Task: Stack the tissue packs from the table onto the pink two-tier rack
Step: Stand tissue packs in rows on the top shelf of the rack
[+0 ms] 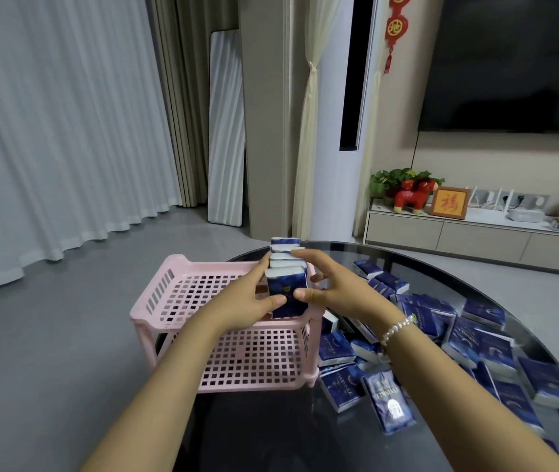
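now both hands, left hand (252,298) and right hand (334,289), fingers curled, clamp a row of tissue packs (286,279) upright on the pink rack (176,303) top tier, squaring them; more packs (475,342) wait on the table (271,437).

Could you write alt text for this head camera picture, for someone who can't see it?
Both hands, left hand and right hand, hold a row of upright blue tissue packs on the pink rack's top tier. More packs lie scattered on the dark round table.
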The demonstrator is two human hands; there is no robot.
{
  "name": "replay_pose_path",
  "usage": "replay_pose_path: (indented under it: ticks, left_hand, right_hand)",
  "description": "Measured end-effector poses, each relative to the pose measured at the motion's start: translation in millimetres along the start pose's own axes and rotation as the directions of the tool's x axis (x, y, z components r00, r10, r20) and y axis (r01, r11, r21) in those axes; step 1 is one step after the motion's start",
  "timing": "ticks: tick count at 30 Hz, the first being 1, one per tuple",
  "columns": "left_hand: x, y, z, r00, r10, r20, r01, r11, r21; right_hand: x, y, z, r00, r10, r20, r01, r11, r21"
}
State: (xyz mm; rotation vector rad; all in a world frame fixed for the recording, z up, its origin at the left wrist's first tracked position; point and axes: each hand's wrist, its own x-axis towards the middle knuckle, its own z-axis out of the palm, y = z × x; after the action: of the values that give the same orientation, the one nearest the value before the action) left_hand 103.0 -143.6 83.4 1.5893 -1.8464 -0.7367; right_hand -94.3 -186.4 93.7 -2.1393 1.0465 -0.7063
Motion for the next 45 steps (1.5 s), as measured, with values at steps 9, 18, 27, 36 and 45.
replay_pose_path:
  ticks: [9,18,27,36,45]
  left_hand:
    - [-2.8,5.2,-3.6,0.995,-0.023,0.092,0.008,0.986,0.165]
    - [11.0,1.4,-13.6,0.962,0.008,0.274,0.093,0.931,-0.354]
    - [63.7,9.0,7.1,0.989,-0.056,-0.139,-0.010,0.901,-0.434]
    - [59.7,-7.8,17.9,0.999,-0.018,-0.028,0.000,0.828,-0.561]
    - [49.6,-0.2,19.1,0.996,-0.081,0.037,0.087,0.772,-0.629]
  right_hand:
    - [2.2,1.4,6.1,0.998,-0.057,0.007,0.058,0.997,-0.053]
    - [-8.7,6.9,17.1,0.995,-0.081,-0.056,0.079,0.996,-0.030]
    - [-8.2,10.1,22.1,0.994,-0.087,-0.065,0.085,0.996,-0.038]
    - [-7.1,7.9,17.5,0.996,-0.079,-0.031,0.076,0.993,-0.085]
    - [-10.4,2.8,23.2,0.997,-0.079,0.002,0.080,0.996,-0.027]
